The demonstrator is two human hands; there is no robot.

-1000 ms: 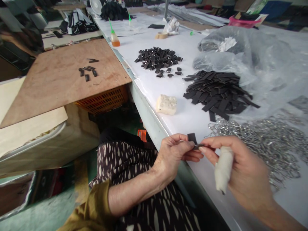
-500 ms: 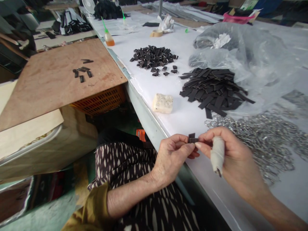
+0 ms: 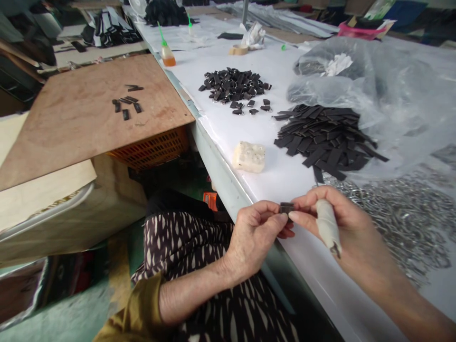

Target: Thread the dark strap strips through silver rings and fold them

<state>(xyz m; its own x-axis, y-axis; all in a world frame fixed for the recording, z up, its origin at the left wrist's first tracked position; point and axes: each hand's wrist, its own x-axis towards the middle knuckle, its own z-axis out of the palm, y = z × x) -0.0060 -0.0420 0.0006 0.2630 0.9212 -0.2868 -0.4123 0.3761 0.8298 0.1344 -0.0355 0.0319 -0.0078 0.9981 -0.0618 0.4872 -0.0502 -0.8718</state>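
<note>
From afar, my left hand [image 3: 253, 233] and right hand [image 3: 358, 233] pinch a flat, dark-brown strip [image 3: 286, 207] — its raised end is down now, so it looks folded.

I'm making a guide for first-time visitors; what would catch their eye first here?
Probably the big pile of black strips on the white table, with a heap of shiny metal pieces nearer, beside the right hand. At the table's edge, the left hand and right hand pinch a small dark piece. The orange-filled bottle stands out farther back.
</note>
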